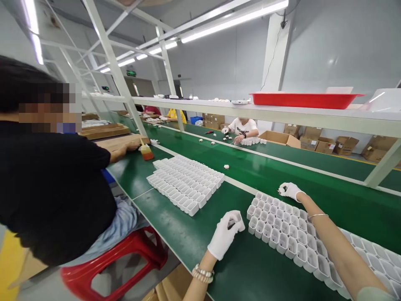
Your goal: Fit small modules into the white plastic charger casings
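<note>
My left hand [224,236], in a white glove, is closed round a small white plastic shell [237,220] just left of a block of several white shells [283,234] standing in rows on the green belt [200,242]. My right hand [290,190], also gloved, is pinched on a small dark part at the far edge of that block. A second block of white shells [185,182] stands further left on the belt.
A person in a black top sits on a red stool [106,267] at my left, a hand near an orange bottle [146,152]. Other workers sit across the belt. A red tray [305,99] rests on the overhead shelf. Cardboard boxes [326,144] line the far wall.
</note>
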`<state>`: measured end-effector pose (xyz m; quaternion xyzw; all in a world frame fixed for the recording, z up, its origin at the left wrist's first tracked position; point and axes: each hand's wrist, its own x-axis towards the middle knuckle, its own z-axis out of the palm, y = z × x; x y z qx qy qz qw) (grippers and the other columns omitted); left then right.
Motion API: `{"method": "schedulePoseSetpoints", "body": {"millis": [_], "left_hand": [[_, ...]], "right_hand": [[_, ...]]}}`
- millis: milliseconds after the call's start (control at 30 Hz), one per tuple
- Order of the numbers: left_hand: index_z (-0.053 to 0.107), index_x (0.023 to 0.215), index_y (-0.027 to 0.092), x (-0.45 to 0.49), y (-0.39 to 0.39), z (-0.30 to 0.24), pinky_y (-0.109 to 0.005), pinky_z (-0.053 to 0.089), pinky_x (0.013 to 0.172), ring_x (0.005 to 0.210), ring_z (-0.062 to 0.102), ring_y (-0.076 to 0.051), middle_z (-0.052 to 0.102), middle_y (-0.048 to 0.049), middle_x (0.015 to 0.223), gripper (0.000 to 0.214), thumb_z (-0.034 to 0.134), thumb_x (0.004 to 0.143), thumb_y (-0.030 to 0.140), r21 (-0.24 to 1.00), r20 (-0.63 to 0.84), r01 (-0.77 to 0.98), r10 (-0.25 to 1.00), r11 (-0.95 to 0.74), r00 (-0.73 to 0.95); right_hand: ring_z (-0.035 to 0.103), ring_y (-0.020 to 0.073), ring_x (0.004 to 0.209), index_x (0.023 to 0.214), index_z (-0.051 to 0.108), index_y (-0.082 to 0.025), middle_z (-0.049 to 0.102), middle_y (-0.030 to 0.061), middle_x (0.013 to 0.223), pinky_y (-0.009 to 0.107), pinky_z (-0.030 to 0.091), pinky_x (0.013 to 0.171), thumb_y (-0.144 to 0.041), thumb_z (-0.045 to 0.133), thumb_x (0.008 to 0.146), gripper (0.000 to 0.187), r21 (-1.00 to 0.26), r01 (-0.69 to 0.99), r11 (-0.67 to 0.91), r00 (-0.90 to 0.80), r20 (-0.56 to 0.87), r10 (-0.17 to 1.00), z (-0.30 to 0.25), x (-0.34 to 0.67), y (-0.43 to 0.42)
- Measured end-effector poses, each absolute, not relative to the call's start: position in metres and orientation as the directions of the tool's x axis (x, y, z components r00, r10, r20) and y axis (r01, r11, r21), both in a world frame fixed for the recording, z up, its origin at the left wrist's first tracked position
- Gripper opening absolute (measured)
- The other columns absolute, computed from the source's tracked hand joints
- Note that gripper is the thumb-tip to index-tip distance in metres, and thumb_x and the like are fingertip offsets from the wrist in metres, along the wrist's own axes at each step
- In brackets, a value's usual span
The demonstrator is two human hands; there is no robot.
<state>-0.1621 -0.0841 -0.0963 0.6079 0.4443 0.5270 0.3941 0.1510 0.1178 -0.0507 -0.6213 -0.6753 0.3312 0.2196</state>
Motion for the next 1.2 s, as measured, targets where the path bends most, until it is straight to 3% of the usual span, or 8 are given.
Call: {"method": "schedulePoseSetpoints", "body": {"millis": [133,267,400,500,600,700,933,1200], "left_hand": [[0.031,0.129,0.028,-0.155,-0.114,-0.075,-0.051,0.055,0.085,0.110,0.064,-0.031,0.052,-0.0145,0.129,0.041,0.046,0.096,0.046,0.945,0.151,-0.295,0.988,-0.139,0.016],[0.039,0.129,0.026,-0.117,-0.142,-0.072,-0.052,0.057,0.084,0.106,0.065,-0.034,0.057,-0.0143,0.123,0.065,0.072,0.079,0.050,0.818,-0.030,-0.568,0.994,0.086,0.107],[0.055,0.110,0.020,-0.068,-0.153,-0.092,-0.040,0.059,0.070,0.082,0.068,-0.025,0.067,-0.0108,0.101,0.054,0.082,0.067,0.038,0.912,0.079,-0.411,0.979,0.006,0.190],[0.062,0.110,0.022,-0.046,-0.158,-0.102,-0.042,0.056,0.085,0.094,0.067,-0.025,0.068,-0.0095,0.110,0.046,0.076,0.067,0.016,0.962,0.248,-0.166,0.945,-0.215,0.211],[0.061,0.118,0.026,-0.042,-0.159,-0.103,-0.043,0.051,0.095,0.110,0.061,-0.026,0.065,-0.0084,0.119,0.053,0.072,0.069,0.009,0.848,0.471,0.120,0.839,-0.516,0.274],[0.060,0.121,0.026,-0.045,-0.158,-0.101,-0.034,0.054,0.088,0.105,0.062,-0.021,0.064,-0.0073,0.114,0.054,0.073,0.071,0.010,0.729,0.561,0.243,0.762,-0.640,0.324],[0.058,0.123,0.024,-0.046,-0.159,-0.096,-0.031,0.055,0.084,0.096,0.064,-0.019,0.065,-0.0064,0.110,0.053,0.079,0.074,0.022,0.690,0.550,0.316,0.756,-0.651,0.355],[0.059,0.119,0.022,-0.045,-0.161,-0.093,-0.030,0.057,0.083,0.095,0.065,-0.018,0.067,-0.0069,0.107,0.049,0.079,0.075,0.026,0.704,0.559,0.290,0.758,-0.648,0.337]], "right_hand": [[0.065,0.0146,0.078,0.101,0.063,-0.014,0.067,0.0046,0.095,0.032,0.056,0.072,-0.035,0.061,0.093,0.023,-0.859,0.507,0.071,-0.167,-0.017,0.986,-0.034,0.160,0.098],[0.067,0.0170,0.070,0.106,0.058,-0.015,0.071,0.0089,0.093,0.036,0.056,0.070,-0.041,0.080,0.071,0.049,-0.946,0.292,0.138,-0.209,0.078,0.975,-0.010,0.178,0.043],[0.068,0.0237,0.098,0.122,0.057,-0.021,0.071,0.0089,0.108,0.040,0.054,0.088,-0.037,0.082,0.067,0.062,-0.965,0.226,0.134,-0.213,0.086,0.973,0.005,0.191,-0.052],[0.067,0.0252,0.101,0.116,0.063,-0.020,0.070,0.0099,0.113,0.041,0.056,0.089,-0.033,0.081,0.068,0.053,-0.967,0.250,0.043,-0.173,-0.001,0.985,0.006,0.188,-0.120],[0.069,0.0255,0.096,0.117,0.063,-0.020,0.071,0.0094,0.107,0.042,0.057,0.088,-0.033,0.082,0.068,0.054,-0.966,0.231,-0.115,-0.137,-0.150,0.979,0.002,0.179,-0.161],[0.069,0.0229,0.094,0.117,0.062,-0.020,0.072,0.0067,0.099,0.042,0.055,0.094,-0.033,0.080,0.070,0.052,-0.956,0.237,-0.175,-0.165,-0.217,0.962,-0.006,0.174,-0.177],[0.064,0.0205,0.102,0.129,0.058,-0.027,0.069,0.0027,0.115,0.043,0.050,0.099,-0.029,0.067,0.080,0.049,-0.892,0.434,-0.129,-0.269,-0.265,0.926,-0.028,0.172,-0.183],[0.065,0.0197,0.086,0.123,0.061,-0.027,0.070,0.0017,0.099,0.043,0.055,0.087,-0.028,0.063,0.080,0.043,-0.848,0.525,-0.069,-0.263,-0.239,0.935,-0.032,0.165,-0.189]]}}
